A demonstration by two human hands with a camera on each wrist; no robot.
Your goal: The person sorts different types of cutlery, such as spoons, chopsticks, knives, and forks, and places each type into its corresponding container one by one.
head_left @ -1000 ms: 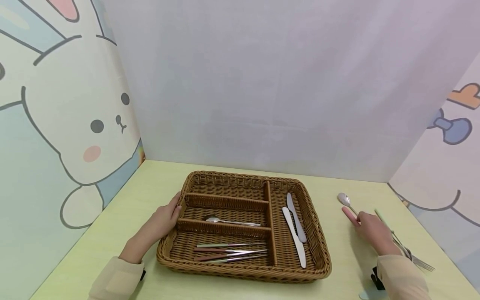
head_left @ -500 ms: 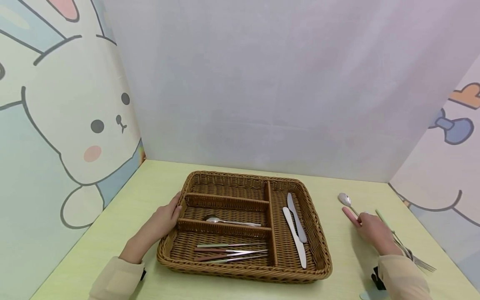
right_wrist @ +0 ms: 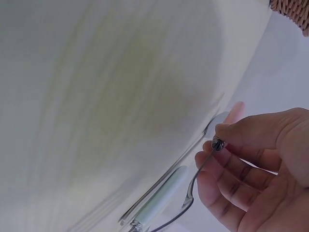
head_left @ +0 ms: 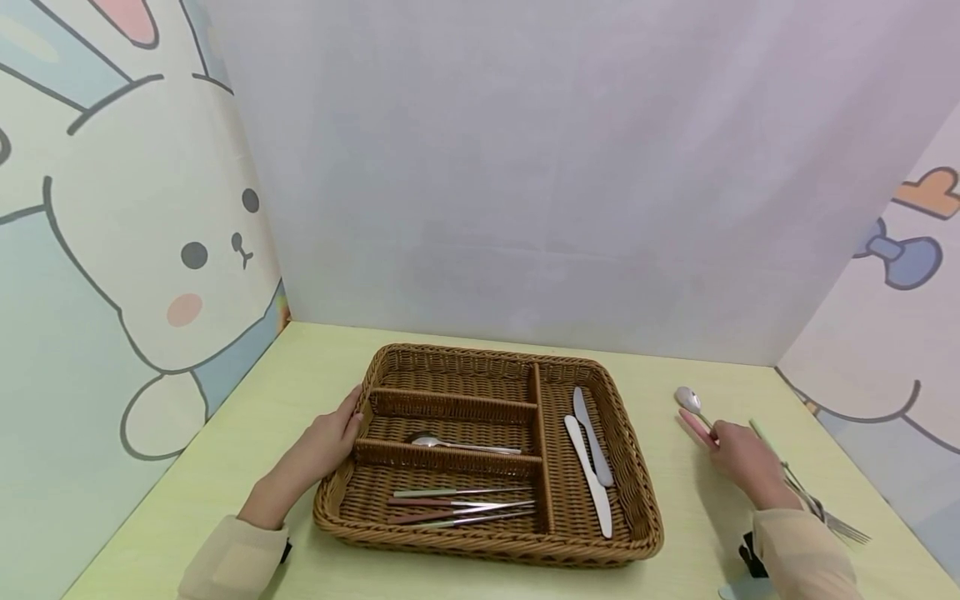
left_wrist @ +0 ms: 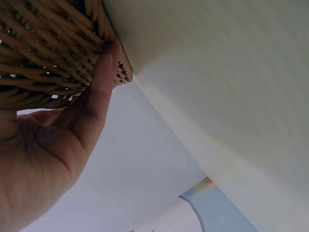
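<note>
- No text, label, brand, number or sign can be read in any view.

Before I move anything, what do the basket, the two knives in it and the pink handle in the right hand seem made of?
Basket: wicker or wicker-look plastic, brown with slight sheen; interlaced strands fit both.
Knives: probably smooth metal, by their even pale-grey look.
Pink handle: perhaps plastic or painted metal; smooth, evenly coloured surface leaves it open.
</note>
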